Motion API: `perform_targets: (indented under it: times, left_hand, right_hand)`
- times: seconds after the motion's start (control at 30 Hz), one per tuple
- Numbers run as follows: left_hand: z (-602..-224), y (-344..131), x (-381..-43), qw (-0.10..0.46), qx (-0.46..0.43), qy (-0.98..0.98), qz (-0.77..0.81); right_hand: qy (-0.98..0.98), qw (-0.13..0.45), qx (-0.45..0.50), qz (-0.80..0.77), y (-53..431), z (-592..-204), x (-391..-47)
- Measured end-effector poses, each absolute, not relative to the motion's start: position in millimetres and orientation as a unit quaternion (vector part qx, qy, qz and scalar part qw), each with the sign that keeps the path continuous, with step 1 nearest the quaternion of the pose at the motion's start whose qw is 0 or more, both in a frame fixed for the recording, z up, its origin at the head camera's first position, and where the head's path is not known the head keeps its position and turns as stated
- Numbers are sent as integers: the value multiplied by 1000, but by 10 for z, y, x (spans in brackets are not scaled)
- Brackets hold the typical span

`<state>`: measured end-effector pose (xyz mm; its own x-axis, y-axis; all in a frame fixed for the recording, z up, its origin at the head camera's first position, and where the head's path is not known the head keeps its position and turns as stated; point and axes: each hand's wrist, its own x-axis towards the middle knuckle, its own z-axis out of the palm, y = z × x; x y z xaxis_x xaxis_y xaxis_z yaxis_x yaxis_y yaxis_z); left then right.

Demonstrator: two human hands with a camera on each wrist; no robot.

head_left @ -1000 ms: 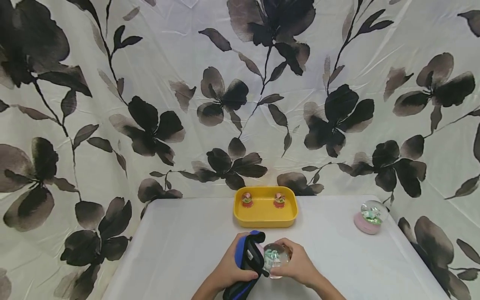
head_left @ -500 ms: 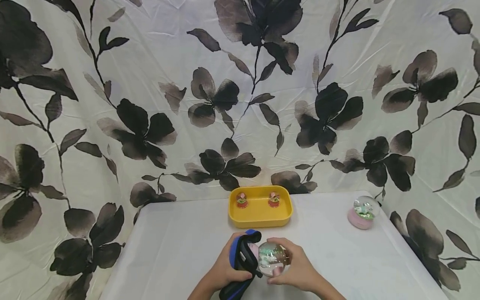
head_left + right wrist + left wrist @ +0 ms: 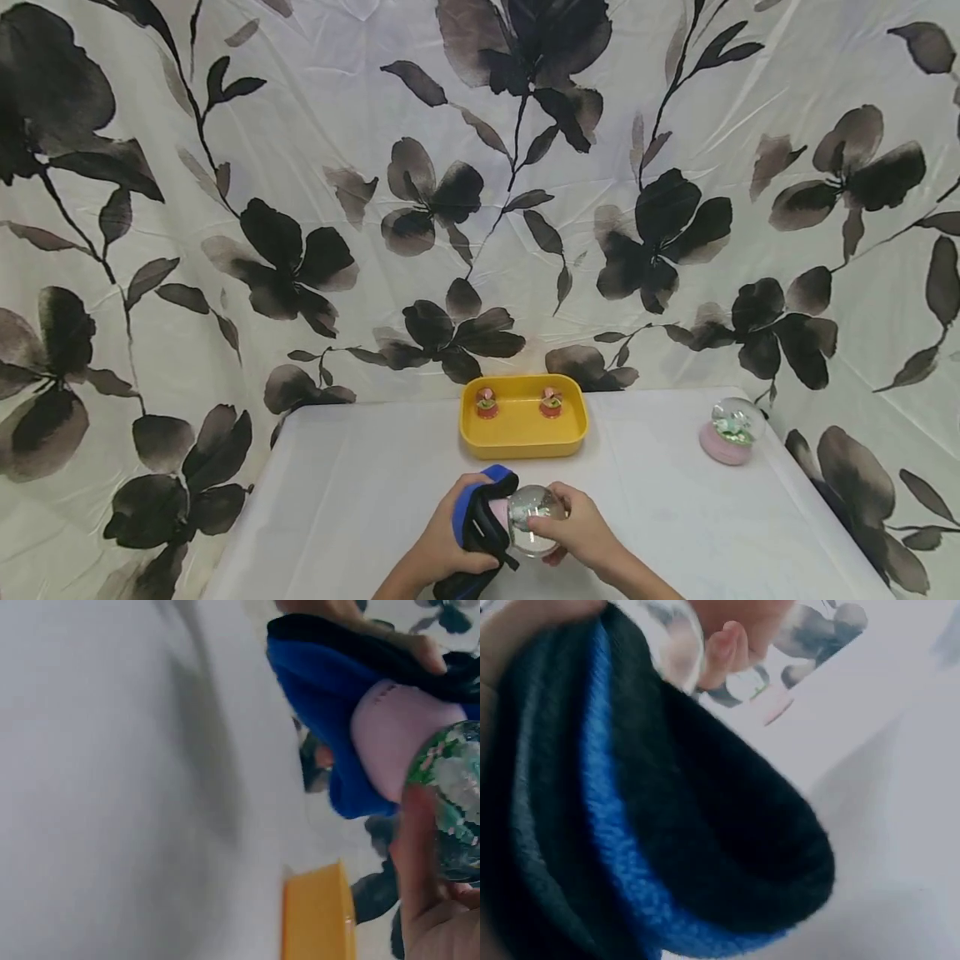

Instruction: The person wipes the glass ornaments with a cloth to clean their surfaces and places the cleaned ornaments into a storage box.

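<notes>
A snow globe (image 3: 527, 502) with a pink base (image 3: 401, 735) lies on its side between the two hands, dome to the right. My left hand (image 3: 441, 537) grips a black-and-blue fuzzy cloth (image 3: 480, 525) folded around that base. In the left wrist view the cloth (image 3: 727, 825) fills much of the picture and hides most of the left hand. The right hand (image 3: 588, 529) holds the clear dome, thumb across its front and fingers behind. White, pink and green bits show inside the dome (image 3: 454, 776) in the right wrist view.
Just beyond the hands, a yellow tray (image 3: 523, 448) holds two small red-and-pink figurines (image 3: 487, 404). Another snow globe (image 3: 726, 450) with a pink base stands near the table's right edge. A floral curtain (image 3: 315, 100) hangs behind the white table (image 3: 360, 467).
The right hand's grip has shifted on the dome, its thumb moving from the near edge onto the front. The globe has turned in the cloth. The left hand keeps its hold.
</notes>
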<state>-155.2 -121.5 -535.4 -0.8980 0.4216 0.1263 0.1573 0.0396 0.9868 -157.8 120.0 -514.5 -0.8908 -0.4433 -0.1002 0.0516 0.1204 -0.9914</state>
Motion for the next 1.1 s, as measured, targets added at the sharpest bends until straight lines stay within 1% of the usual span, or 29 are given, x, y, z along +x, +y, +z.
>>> perform_targets:
  times: [0.07,0.1,0.2,0.3,0.37,0.43,0.5,0.57,0.7,0.77,0.8,0.87,1.0,1.1]
  left_hand:
    - [-5401,-1241,-1548,104,199,671,707]
    - [-5419,-1252,-1542,111,198,652,723]
    - [-5447,-1259,-1517,127,196,617,752]
    - [-5458,-1254,-1532,145,195,626,741]
    - [-5459,-1244,-1551,157,194,640,726]
    - [-5454,-1231,-1566,160,194,661,707]
    - [-5442,-1222,-1578,147,194,695,677]
    - [-5425,-1211,-1585,126,197,731,641]
    - [-5386,-1176,-1588,95,212,786,573]
    - [-5373,-1159,-1583,90,217,796,558]
    - [-5370,-1153,-1583,88,217,797,557]
    - [-5380,-1151,-1581,89,208,792,567]
    - [-5431,-1168,-1584,107,183,768,605]
    - [-5461,-1175,-1578,122,176,756,619]
  right_hand:
    - [736,160,-186,-631,1194,-5149,-1549]
    - [743,133,-219,-619,1199,-5163,-1541]
    - [752,27,-331,-569,1231,-5252,-1535]
    - [761,-84,-394,-509,1254,-5338,-1573]
    - [755,-108,-409,-502,1271,-5383,-1606]
    - [751,-101,-396,-519,1284,-5405,-1639]
    - [751,-75,-359,-549,1289,-5414,-1679]
    - [760,-28,-299,-577,1282,-5406,-1714]
    - [750,92,-174,-631,1266,-5364,-1751]
    - [742,131,-150,-640,1276,-5342,-1754]
    - [744,141,-153,-634,1290,-5336,-1750]
    - [753,149,-188,-612,1333,-5350,-1730]
    - [761,96,-283,-575,1397,-5417,-1678]
    - [752,55,-306,-581,1403,-5472,-1674]
